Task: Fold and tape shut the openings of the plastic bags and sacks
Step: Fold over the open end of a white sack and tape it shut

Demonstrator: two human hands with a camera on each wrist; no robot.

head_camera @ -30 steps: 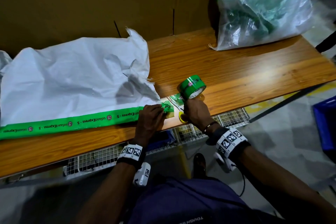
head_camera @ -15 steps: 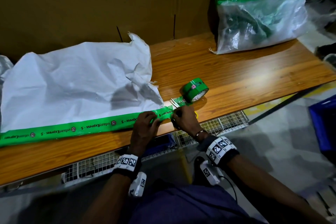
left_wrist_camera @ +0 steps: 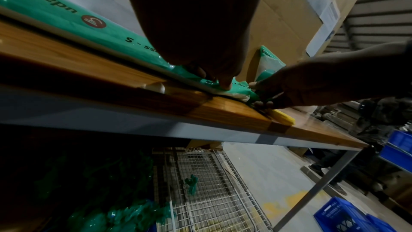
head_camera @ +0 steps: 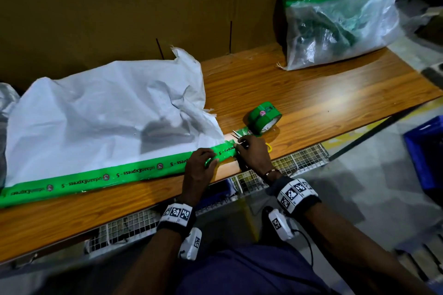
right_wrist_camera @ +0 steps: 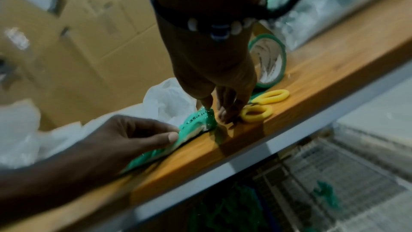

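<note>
A: Spotted any change at the near edge of the desk point(head_camera: 311, 93)?

B: Yes. Moved the right hand point(head_camera: 254, 153) off the roll point(head_camera: 263, 118) and down onto the end of the strip point(head_camera: 115, 175). Pinched that end between bunched fingers point(right_wrist_camera: 208, 102) at the corner of the sack point(head_camera: 96, 115). Seemed to be folding it over.

A: And the left hand point(head_camera: 200, 165)?

B: Stayed just beside, on the strip. Gripped the taped fold, thumb at the near side, curled fingers on top.

A: Scissors point(right_wrist_camera: 265, 101)?

B: Left lying on the desk just right of the right hand, yellow loops free.

A: Roll?

B: Held up a second ago. Stood now on its edge on the desk just beyond the right hand, let go. Could not tell whether the short tail beneath it was still joined to the strip.

A: Meaning for the task?

B: Judged the sack's opening taped along the whole near edge, with only the end left to smooth down. Lay flat across the left of the desk, opening toward the person. Farther off, at the far right, noted the bag point(head_camera: 340, 29) leaning on the cardboard, top already banded green. Probably finished with that one.
</note>
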